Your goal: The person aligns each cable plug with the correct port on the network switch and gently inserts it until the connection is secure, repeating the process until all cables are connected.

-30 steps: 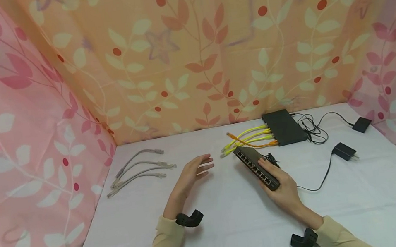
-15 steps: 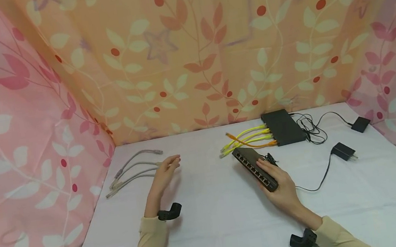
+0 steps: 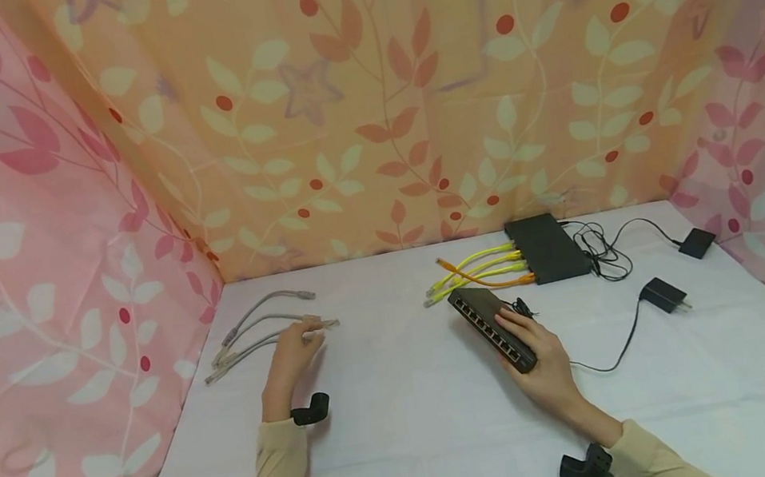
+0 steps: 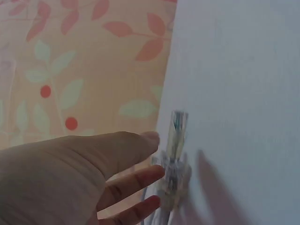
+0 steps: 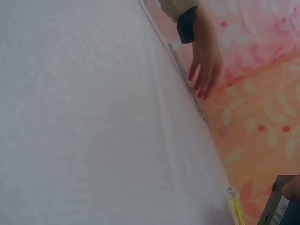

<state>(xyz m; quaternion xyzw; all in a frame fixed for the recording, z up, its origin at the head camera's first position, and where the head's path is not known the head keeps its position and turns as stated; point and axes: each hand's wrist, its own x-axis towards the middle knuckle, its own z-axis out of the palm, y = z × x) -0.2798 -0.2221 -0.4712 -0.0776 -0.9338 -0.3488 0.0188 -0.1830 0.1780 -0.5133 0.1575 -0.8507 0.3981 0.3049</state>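
Well, the black switch (image 3: pixel 487 325) is held tilted over the bench (image 3: pixel 407 428), its row of ports facing left and toward the person, the right hand (image 3: pixel 546 366) clamped round its near end — fingers across the top. The left hand (image 3: pixel 290 359) is over at the grey cables (image 3: pixel 246 356); its wrist view has the thumb and fingers apart beside the clear plugs (image 4: pixel 177 133), and I cannot tell whether they touch. Beyond the switch, yellow cables (image 3: pixel 507 257) and an orange cable (image 3: pixel 524 279) run into a flat black box (image 3: pixel 549 249), whose lead (image 3: pixel 598 262) loops off to a black adapter (image 3: pixel 697 243). Nearer, a pronged adapter (image 3: pixel 664 294) lies on the bench, its thin wire (image 3: pixel 633 332) running toward the right hand. Floral curtains (image 3: pixel 414 146) — orange behind, pink at the sides — surround everything.
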